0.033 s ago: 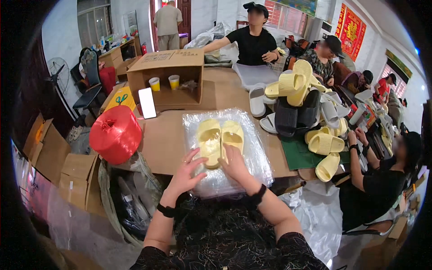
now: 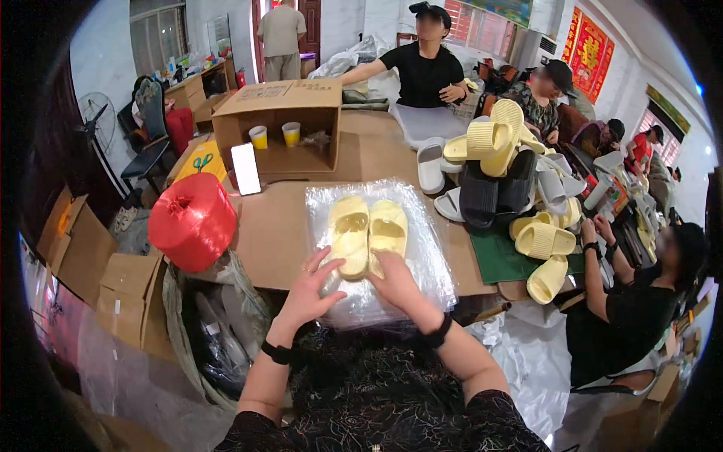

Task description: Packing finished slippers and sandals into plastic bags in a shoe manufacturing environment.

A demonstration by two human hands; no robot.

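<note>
Two pale yellow slippers (image 2: 367, 230) lie side by side, toes away from me, on a stack of clear plastic bags (image 2: 429, 260) on the brown table (image 2: 275, 218). My left hand (image 2: 310, 290) rests with spread fingers on the plastic at the heel of the left slipper. My right hand (image 2: 395, 282) covers and grips the heel of the right slipper. Both wrists wear black bands.
A red twine spool (image 2: 192, 220) sits at the table's left edge. Behind are an open cardboard box (image 2: 279, 102) with two cups and a white phone (image 2: 245, 169). A heap of yellow, white and black slippers (image 2: 501, 173) lies to the right. Several people sit around the table.
</note>
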